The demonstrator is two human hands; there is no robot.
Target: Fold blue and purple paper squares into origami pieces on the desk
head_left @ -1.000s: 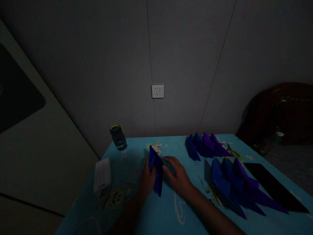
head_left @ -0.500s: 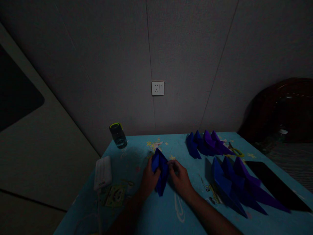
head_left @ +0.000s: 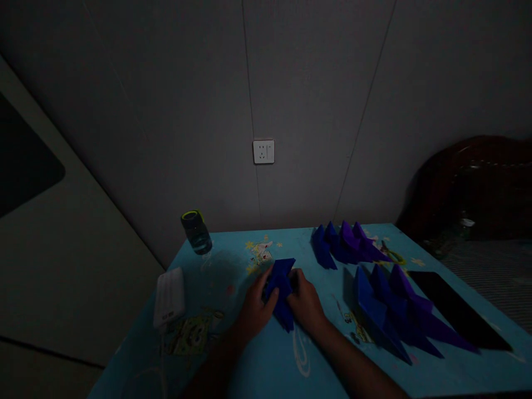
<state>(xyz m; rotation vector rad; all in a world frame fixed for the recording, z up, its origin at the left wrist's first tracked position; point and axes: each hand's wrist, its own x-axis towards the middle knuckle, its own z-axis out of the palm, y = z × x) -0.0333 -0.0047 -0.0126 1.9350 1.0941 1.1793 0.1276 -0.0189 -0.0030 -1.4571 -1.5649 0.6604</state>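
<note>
The blue folded paper (head_left: 283, 284) is turned and farther right; your left hand (head_left: 254, 306) and right hand (head_left: 306, 302) grasp it.

So on our table (head_left: 260, 368) we've got the bottle (head_left: 198, 237) back left, power bank (head_left: 169, 296) in front of it, folded paper (head_left: 283, 293) between left hand (head_left: 253, 307) and right hand (head_left: 308, 305), and off right, a front paper row (head_left: 374, 313), back paper row (head_left: 349, 243) behind.

Left hand (head_left: 254, 310) — partly hidden behind the folded blue paper (head_left: 283, 287).
</note>
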